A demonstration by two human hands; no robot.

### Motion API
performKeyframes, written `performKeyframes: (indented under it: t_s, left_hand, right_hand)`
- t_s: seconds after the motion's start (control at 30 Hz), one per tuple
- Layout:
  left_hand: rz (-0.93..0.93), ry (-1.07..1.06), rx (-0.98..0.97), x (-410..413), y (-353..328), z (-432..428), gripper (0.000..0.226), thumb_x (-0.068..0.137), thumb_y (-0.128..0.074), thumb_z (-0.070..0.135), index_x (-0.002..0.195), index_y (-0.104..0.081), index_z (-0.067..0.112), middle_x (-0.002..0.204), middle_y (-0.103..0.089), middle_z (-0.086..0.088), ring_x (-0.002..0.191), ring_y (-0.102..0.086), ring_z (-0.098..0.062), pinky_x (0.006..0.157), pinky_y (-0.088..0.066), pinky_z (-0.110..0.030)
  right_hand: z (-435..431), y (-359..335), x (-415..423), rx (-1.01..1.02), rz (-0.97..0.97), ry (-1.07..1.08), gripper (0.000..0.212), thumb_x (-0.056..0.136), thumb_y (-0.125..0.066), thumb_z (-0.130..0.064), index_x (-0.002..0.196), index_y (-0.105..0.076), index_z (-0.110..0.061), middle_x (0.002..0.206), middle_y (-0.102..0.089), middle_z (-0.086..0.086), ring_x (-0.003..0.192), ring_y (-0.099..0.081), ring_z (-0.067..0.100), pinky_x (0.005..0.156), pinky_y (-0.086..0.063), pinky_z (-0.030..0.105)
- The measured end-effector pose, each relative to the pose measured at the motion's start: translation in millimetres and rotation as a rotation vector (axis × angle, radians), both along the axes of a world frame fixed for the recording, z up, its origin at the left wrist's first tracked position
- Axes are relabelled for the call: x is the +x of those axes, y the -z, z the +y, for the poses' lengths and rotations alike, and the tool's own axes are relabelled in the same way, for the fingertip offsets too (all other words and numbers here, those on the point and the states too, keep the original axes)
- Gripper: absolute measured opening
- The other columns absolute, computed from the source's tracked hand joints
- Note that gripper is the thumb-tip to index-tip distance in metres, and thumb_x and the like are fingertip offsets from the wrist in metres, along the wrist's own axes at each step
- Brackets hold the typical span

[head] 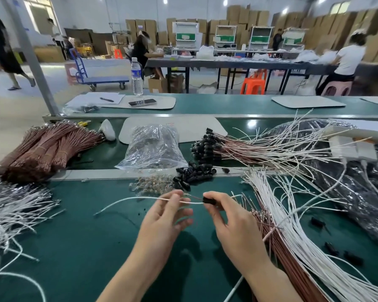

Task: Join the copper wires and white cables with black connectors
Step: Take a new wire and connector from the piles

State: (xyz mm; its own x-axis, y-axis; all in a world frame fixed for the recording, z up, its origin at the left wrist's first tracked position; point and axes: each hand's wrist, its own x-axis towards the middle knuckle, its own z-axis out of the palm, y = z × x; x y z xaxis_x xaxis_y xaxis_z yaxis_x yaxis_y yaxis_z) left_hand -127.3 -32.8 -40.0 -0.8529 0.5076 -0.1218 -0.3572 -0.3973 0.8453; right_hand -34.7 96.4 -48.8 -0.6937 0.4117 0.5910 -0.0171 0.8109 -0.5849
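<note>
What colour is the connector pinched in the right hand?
Black; the head view shows the connector pinched by the right hand.

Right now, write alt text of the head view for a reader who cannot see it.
Above a green bench, the left hand pinches a white cable and a copper wire while the right hand holds a black connector at their ends. Loose connectors, bundled copper wires and white cables lie around.

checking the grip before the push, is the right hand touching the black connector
Touching. The head view shows the right hand pinching the black connector, with no gap visible.
</note>
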Motion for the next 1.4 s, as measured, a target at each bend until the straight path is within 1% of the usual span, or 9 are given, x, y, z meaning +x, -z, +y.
performKeyframes:
  t_s: [0.13, 0.3, 0.43, 0.63, 1.0, 1.1, 1.2, 1.3, 1.4]
  left_hand:
    - [0.101, 0.085, -0.117, 5.2, 8.4, 2.7, 0.036, 0.083, -0.062, 0.032, 0.101, -0.067, 0.002, 0.089, -0.075, -0.012, 0.075, -0.07, -0.016, 0.065, -0.057, -0.025]
    - [0.088, -0.235, -0.08, -17.6, 5.8, -9.5, 0.019, 0.102, -0.05, 0.022, 0.094, -0.06, 0.009, 0.074, -0.073, -0.001, 0.062, -0.068, -0.01, 0.057, -0.057, -0.022]
    - [0.021, -0.394, 0.007, -37.8, 1.3, -27.1, 0.025, 0.109, -0.039, 0.02, 0.092, -0.056, 0.014, 0.071, -0.072, 0.001, 0.058, -0.065, -0.009, 0.056, -0.058, -0.024]
    - [-0.044, -0.402, 0.116, -41.8, -2.4, -30.9, 0.024, 0.109, -0.04, 0.022, 0.09, -0.055, 0.018, 0.073, -0.072, 0.002, 0.057, -0.064, -0.008, 0.057, -0.058, -0.023]
    - [-0.104, -0.335, 0.12, -43.1, -1.8, -28.8, 0.025, 0.109, -0.04, 0.02, 0.091, -0.057, 0.017, 0.071, -0.071, 0.003, 0.055, -0.061, -0.008, 0.053, -0.056, -0.022]
    - [-0.051, -0.319, 0.072, -41.0, -1.6, -27.0, 0.025, 0.109, -0.039, 0.02, 0.091, -0.057, 0.017, 0.069, -0.069, 0.003, 0.053, -0.061, -0.008, 0.053, -0.057, -0.023]
    - [0.024, -0.276, 0.032, -37.6, -1.1, -25.9, 0.024, 0.109, -0.038, 0.02, 0.093, -0.056, 0.016, 0.072, -0.07, 0.002, 0.055, -0.061, -0.009, 0.053, -0.056, -0.024]
    - [0.1, -0.23, -0.006, -34.1, 0.3, -25.1, 0.024, 0.109, -0.037, 0.02, 0.093, -0.055, 0.016, 0.076, -0.071, 0.001, 0.058, -0.061, -0.011, 0.053, -0.055, -0.025]
    - [0.152, -0.197, -0.031, -32.7, 1.5, -25.2, 0.024, 0.109, -0.037, 0.019, 0.094, -0.055, 0.016, 0.079, -0.071, -0.001, 0.059, -0.061, -0.013, 0.054, -0.055, -0.026]
  right_hand:
    - [-2.3, 0.1, 0.8, 0.052, -0.016, -0.055, 0.024, 0.096, -0.059, -0.032, 0.119, -0.063, -0.03, 0.108, -0.07, -0.019, 0.094, -0.067, 0.0, 0.082, -0.052, 0.02]
    - [4.7, -3.9, 2.0, -0.049, 0.051, 0.066, 0.029, 0.091, -0.057, -0.044, 0.115, -0.064, -0.03, 0.092, -0.061, -0.021, 0.09, -0.06, -0.002, 0.078, -0.044, 0.004]
    - [12.8, -2.4, 2.6, -0.043, 0.007, 0.075, 0.021, 0.09, -0.068, -0.032, 0.109, -0.068, -0.025, 0.096, -0.056, -0.037, 0.092, -0.055, 0.003, 0.083, -0.046, 0.011]
    - [14.2, 2.1, 0.9, -0.012, -0.031, 0.07, 0.02, 0.09, -0.07, -0.027, 0.109, -0.064, -0.028, 0.1, -0.058, -0.022, 0.092, -0.052, 0.003, 0.083, -0.041, 0.01]
    - [2.0, -1.7, -1.7, -0.572, -0.06, -0.108, 0.026, 0.097, -0.052, -0.052, 0.122, -0.059, -0.048, 0.09, -0.063, -0.034, 0.082, -0.059, -0.008, 0.076, -0.043, 0.008]
    - [0.4, -5.1, -2.8, -0.676, -0.027, -0.13, 0.033, 0.087, -0.059, -0.06, 0.117, -0.062, -0.049, 0.093, -0.07, -0.004, 0.08, -0.062, 0.011, 0.075, -0.05, 0.012]
    - [0.5, -6.1, -2.8, -0.76, -0.003, -0.154, 0.037, 0.083, -0.064, -0.062, 0.116, -0.067, -0.046, 0.113, -0.065, 0.017, 0.105, -0.058, 0.03, 0.092, -0.045, 0.03]
    - [0.9, -7.8, -2.4, -0.834, 0.027, -0.169, 0.041, 0.078, -0.066, -0.063, 0.113, -0.071, -0.041, 0.118, -0.066, 0.01, 0.113, -0.051, 0.026, 0.095, -0.042, 0.03]
    - [1.2, -11.2, -2.8, -0.872, 0.041, -0.151, 0.038, 0.08, -0.068, -0.056, 0.111, -0.073, -0.036, 0.104, -0.075, -0.017, 0.105, -0.066, 0.005, 0.079, -0.05, 0.008]
